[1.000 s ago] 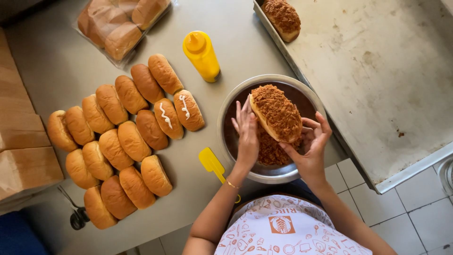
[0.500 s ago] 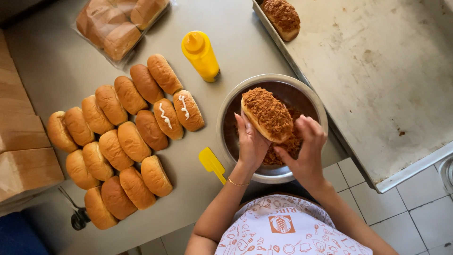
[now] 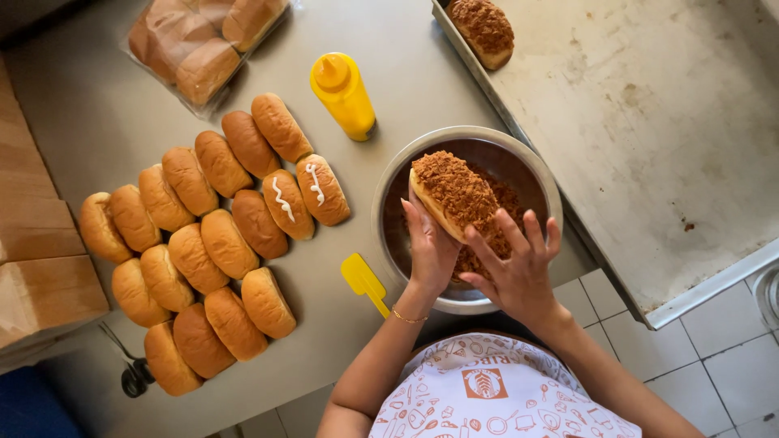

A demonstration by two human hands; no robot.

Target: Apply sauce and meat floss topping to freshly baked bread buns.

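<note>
A long bun (image 3: 453, 193) coated in brown crumbly topping is held over a round metal bowl (image 3: 406, 170) that has more of the brown crumbs in it. My left hand (image 3: 431, 247) grips the bun from its near left side. My right hand (image 3: 516, 268) has its fingers spread and rests against the bun's lower right end, above the crumbs.
Several plain buns (image 3: 195, 251) lie in rows at left, two with white sauce lines (image 3: 299, 195). A yellow squeeze bottle (image 3: 342, 93), a yellow spatula (image 3: 365, 281), a bag of buns (image 3: 203, 40), cardboard boxes (image 3: 36, 243), and a metal tray (image 3: 649, 146) holding one coated bun (image 3: 484, 28) surround the bowl.
The coated bun has shifted left and slightly lower over the bowl. My right hand slid from the bun's far side to its near end, fingers spreading.
</note>
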